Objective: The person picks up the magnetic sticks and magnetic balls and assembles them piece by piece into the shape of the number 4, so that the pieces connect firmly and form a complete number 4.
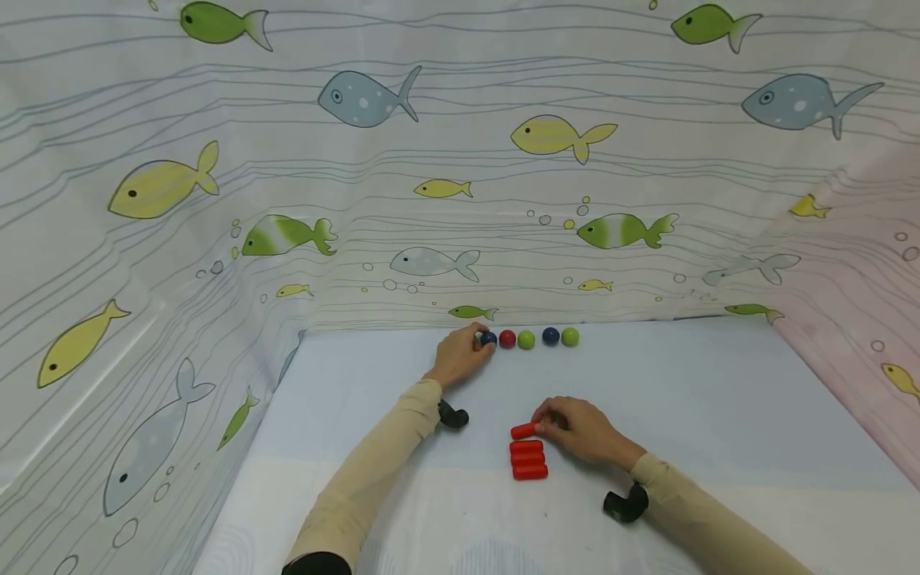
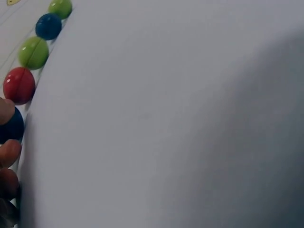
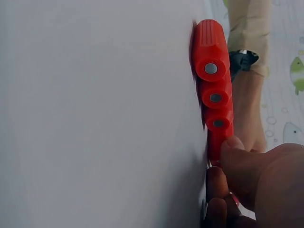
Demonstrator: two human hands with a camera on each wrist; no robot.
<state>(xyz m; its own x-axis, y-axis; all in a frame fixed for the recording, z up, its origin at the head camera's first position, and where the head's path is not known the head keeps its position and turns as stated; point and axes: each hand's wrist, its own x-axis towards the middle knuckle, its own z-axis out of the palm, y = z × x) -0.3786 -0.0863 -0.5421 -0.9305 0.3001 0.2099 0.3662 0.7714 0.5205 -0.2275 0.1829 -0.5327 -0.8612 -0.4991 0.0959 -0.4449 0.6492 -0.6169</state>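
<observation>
At the far side of the table, my left hand (image 1: pixel 458 354) grips a dark blue ball (image 1: pixel 489 339), the leftmost of a row. Beside it sit a red ball (image 1: pixel 507 339), a green ball (image 1: pixel 526 340), another blue ball (image 1: pixel 550 336) and another green ball (image 1: pixel 570 336). Nearer to me, my right hand (image 1: pixel 584 431) pinches the right end of a red magnetic rod (image 1: pixel 523 431) between thumb and fingers. This rod lies slightly slanted beyond three more red rods (image 1: pixel 528 459) lined up side by side. Round metal discs (image 3: pixel 211 69) show in their ends in the right wrist view.
The white table (image 1: pixel 690 399) carries the balls and rods. A fish-print curtain (image 1: pixel 503 224) rises right behind the ball row and along both sides. Black wrist mounts (image 1: pixel 627 504) stick out from both sleeves.
</observation>
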